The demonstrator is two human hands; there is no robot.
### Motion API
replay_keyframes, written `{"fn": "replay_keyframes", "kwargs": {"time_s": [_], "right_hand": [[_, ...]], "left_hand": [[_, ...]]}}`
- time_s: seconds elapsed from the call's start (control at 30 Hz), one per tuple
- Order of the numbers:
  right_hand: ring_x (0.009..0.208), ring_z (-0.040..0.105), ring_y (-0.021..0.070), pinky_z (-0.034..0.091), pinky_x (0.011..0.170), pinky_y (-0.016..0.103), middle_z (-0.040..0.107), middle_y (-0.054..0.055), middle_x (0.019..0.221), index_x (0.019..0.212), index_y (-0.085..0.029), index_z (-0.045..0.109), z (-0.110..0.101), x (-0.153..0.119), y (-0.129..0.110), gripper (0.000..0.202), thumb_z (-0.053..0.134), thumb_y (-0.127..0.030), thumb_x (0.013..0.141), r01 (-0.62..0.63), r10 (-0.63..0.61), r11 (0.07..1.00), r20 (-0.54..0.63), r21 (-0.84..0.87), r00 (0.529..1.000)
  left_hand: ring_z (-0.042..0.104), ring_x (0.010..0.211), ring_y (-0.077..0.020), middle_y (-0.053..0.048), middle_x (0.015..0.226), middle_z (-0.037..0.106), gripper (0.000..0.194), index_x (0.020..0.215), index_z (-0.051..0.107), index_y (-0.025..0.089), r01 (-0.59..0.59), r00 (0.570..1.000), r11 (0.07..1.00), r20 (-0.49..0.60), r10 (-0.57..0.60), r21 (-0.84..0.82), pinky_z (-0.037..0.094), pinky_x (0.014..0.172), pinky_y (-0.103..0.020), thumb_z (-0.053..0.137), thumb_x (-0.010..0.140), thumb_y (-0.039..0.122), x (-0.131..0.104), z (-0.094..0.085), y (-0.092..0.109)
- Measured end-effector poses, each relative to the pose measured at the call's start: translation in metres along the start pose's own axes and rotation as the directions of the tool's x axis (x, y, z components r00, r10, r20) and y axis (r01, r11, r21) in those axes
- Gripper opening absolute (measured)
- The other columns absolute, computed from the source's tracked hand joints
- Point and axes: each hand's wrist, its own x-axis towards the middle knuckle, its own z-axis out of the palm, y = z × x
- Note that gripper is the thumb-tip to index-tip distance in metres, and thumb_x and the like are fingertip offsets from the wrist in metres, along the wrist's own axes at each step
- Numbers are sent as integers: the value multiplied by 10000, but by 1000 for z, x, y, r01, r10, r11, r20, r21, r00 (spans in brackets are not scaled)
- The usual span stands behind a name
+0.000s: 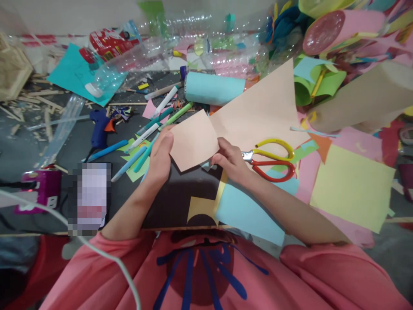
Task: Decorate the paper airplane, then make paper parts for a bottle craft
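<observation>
A small piece of peach paper is held up between my two hands over the dark table. My left hand grips its left edge, thumb on top. The right edge is pinched by my right hand between thumb and fingers. Right beside that hand lie scissors with one yellow and one red handle; their blades are mostly hidden behind the hand. A larger peach sheet lies behind the small piece. Several markers are scattered just left of my left hand.
A blue glue gun and a phone lie on the left. Clear plastic bottles and a blue-wrapped bottle crowd the back. Yellow paper and light-blue paper cover the right side. A white cable crosses the lower left.
</observation>
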Motion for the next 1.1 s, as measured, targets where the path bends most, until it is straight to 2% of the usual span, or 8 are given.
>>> {"fn": "replay_keyframes", "kwargs": {"time_s": [0.13,0.2,0.3,0.5,0.67,0.87,1.0,1.1], "right_hand": [[502,548,84,466,507,235,545,-65,580,731,-220,496,-1,7,1,493,689,-674,736,-34,72,977,-178,210,981],[463,524,73,455,470,221,523,-82,566,756,-226,524,-3,11,2,458,755,-616,690,-31,111,951,-248,307,962],[408,457,63,401,415,207,469,-106,528,834,-239,571,-8,15,3,396,785,-529,672,-38,134,940,-266,338,955],[470,442,71,385,474,230,472,-83,554,823,-216,590,-9,11,-2,261,735,-414,733,-61,69,985,-49,162,996],[505,442,70,342,493,226,521,-65,647,938,-210,615,-10,10,-4,255,736,-329,749,-53,44,995,107,88,993],[575,469,80,382,556,238,558,-41,672,845,-196,627,-6,12,2,291,725,-465,796,8,-11,991,26,132,1000],[589,471,82,385,555,244,590,-26,702,814,-199,661,-6,12,2,355,727,-546,778,31,-27,993,-40,114,999],[569,482,87,399,541,245,581,-33,666,822,-217,682,-8,11,-1,382,716,-594,772,20,-17,994,-27,111,999]], "left_hand": [[665,1020,-244,-49,932,718,336,957,671,202,198,979,975,72,-191,-100,560,853,-336,561,831,493,-10,10,11],[687,892,-242,-50,820,712,300,838,664,191,345,928,934,181,-326,-91,571,764,-334,569,796,472,-13,10,21],[673,704,-205,-22,646,659,265,658,621,191,420,867,907,306,-393,-28,547,654,-293,643,696,452,-12,2,32],[672,715,-184,-40,756,707,508,868,717,173,267,909,959,354,-220,-89,532,626,-252,656,717,654,2,-10,24],[673,713,-169,-38,796,737,389,912,744,164,124,969,992,214,-123,11,530,636,-240,778,693,483,-3,-4,18],[708,792,-197,-59,872,773,281,870,786,183,-13,982,999,187,3,51,557,698,-272,746,754,436,-6,-1,10],[725,859,-206,-42,894,789,172,857,805,221,-19,987,1000,160,19,-2,573,790,-299,738,753,341,-4,-2,5],[733,875,-204,-22,906,794,130,844,811,251,-12,987,999,157,17,-34,579,827,-302,730,751,294,-4,-2,5]]}}
